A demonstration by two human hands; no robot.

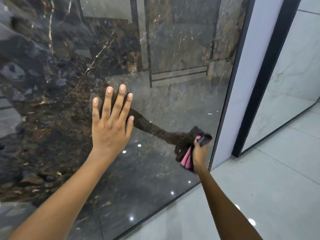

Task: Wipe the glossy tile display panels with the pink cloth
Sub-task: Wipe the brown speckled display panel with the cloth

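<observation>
A large glossy dark marble panel (72,70) with gold and brown veins fills most of the view and mirrors my arms. My left hand (110,122) lies flat against it near the middle, fingers straight and spread. My right hand (200,153) grips the bunched pink cloth (187,159) and holds it against the panel's lower right part, close to the black edge frame. Part of the cloth is hidden inside the fist, and a dark fold sticks out above it.
A black frame strip (230,94) and a white post (242,101) border the panel on the right. Beyond them stands a light grey tile panel (292,66) in its own black frame. The floor (251,184) is pale grey glossy tile reflecting ceiling lights.
</observation>
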